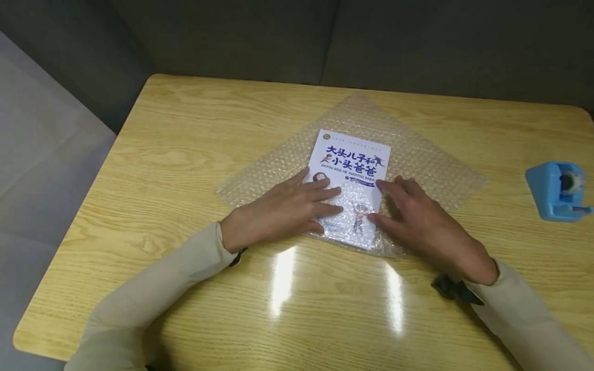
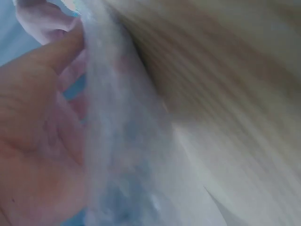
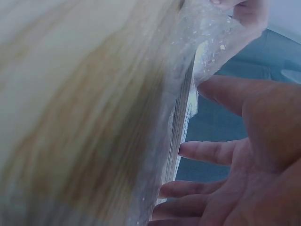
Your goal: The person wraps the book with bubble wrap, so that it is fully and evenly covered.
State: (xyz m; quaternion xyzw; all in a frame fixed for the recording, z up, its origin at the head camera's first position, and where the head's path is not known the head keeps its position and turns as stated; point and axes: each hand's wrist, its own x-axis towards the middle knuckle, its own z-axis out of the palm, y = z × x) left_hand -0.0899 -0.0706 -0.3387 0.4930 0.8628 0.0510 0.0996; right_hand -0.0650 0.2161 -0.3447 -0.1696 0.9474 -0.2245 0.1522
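Wooden table [image 1: 185, 154]; bubble wrap [image 1: 417, 159] folded over book [image 1: 352, 165]; left hand [image 1: 283, 208] and right hand [image 1: 417, 216] press flat, fingers straight.

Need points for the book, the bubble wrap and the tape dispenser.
book [image 1: 355, 154], head view, on the printed title of the cover.
bubble wrap [image 1: 431, 170], head view, on the flat sheet right of the book.
tape dispenser [image 1: 554, 193], head view, on its blue body.

The book's [image 1: 353, 178] lower cover is veiled by a folded bubble wrap [image 1: 419, 154] flap under the left hand [image 1: 283, 208], its small print unreadable. The left wrist view is motion-blurred. The tape dispenser [image 1: 559, 190], well right of the right hand [image 1: 424, 221], is cut off.
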